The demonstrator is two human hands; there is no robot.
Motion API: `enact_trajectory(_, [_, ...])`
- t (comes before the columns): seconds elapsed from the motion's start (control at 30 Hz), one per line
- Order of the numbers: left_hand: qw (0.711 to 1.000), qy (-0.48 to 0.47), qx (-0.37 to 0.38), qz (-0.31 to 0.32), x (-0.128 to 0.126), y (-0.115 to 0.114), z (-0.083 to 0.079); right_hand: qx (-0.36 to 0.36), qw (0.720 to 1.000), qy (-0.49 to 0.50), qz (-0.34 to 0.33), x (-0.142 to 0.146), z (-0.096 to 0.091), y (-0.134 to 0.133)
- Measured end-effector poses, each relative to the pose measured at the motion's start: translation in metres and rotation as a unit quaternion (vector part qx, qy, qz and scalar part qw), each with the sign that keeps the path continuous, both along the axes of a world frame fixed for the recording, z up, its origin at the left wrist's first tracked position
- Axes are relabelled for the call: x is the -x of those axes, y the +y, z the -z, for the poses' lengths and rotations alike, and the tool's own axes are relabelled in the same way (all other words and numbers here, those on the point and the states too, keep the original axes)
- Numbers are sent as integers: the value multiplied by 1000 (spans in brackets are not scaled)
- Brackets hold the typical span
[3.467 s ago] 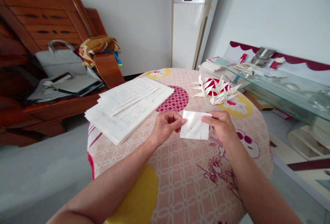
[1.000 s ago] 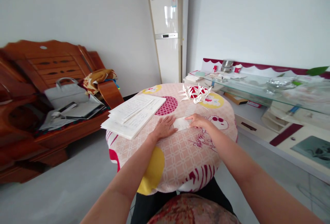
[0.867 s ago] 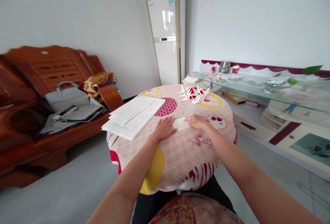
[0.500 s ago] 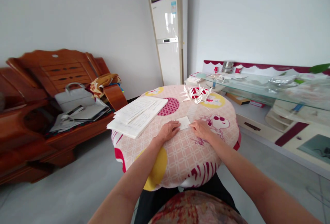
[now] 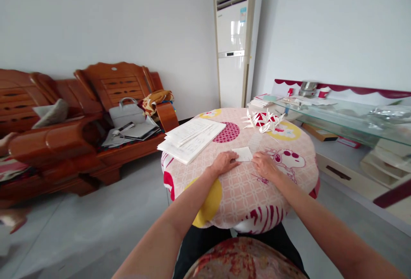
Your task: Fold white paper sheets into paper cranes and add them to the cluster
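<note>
A small white piece of paper [image 5: 244,154] lies flat on the round, cloth-covered table [image 5: 237,189], between my two hands. My left hand [image 5: 225,163] rests palm down at its left edge, fingers stretched out and their tips on the paper. At the opposite edge, the bent fingers of my right hand [image 5: 265,166] are closed together on the paper; the exact grip is partly hidden. Beyond my hands stands a cluster of folded white paper cranes [image 5: 265,121]. To the left lies a stack of written sheets [image 5: 192,138].
A wooden sofa [image 5: 118,82] holding a grey bag [image 5: 123,115] and papers stands left. Another person's foot [image 5: 14,219] and part of a hand show at the left edge. Behind the table rises an air conditioner [image 5: 233,78]. A glass-topped cabinet [image 5: 346,116] runs along the right.
The view has turned left, so everything appears farther right, and another person's hand and foot have come into sight. My hands stay at the paper's two edges.
</note>
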State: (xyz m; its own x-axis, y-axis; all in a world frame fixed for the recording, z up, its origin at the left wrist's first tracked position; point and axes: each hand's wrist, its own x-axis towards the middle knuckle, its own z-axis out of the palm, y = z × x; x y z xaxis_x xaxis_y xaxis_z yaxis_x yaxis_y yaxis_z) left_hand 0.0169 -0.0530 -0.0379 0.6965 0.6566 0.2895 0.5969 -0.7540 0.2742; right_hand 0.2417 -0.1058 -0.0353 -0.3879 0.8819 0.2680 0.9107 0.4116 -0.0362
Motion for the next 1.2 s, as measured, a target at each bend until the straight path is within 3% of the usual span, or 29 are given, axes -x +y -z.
enact_trajectory(0.43, [998,56,-23,-15,-7,-7,-3,-32,996,83,19,3,5,3])
enact_trajectory(0.63, [998,-14,21,-61,-16,-2,-7,-44,991,127,11,7,10,9])
enact_trajectory(0.8, [980,-142,88,-110,-14,6,-20,-64,978,197,8,8,-7,20])
enact_trajectory(0.87, [964,-197,133,-123,-11,10,-30,-37,950,310,7,9,-19,26])
enact_trajectory(0.97, [930,-259,231,-120,-5,14,-44,71,850,522,1,12,-36,35])
enact_trajectory(1.07, [894,-285,325,-120,0,17,-52,163,774,612,21,16,-46,45])
enact_trajectory(1.13, [872,-289,375,-129,2,19,-53,209,762,612,30,18,-48,52])
enact_trajectory(1.2, [853,-279,418,-140,3,20,-51,238,785,572,34,18,-48,61])
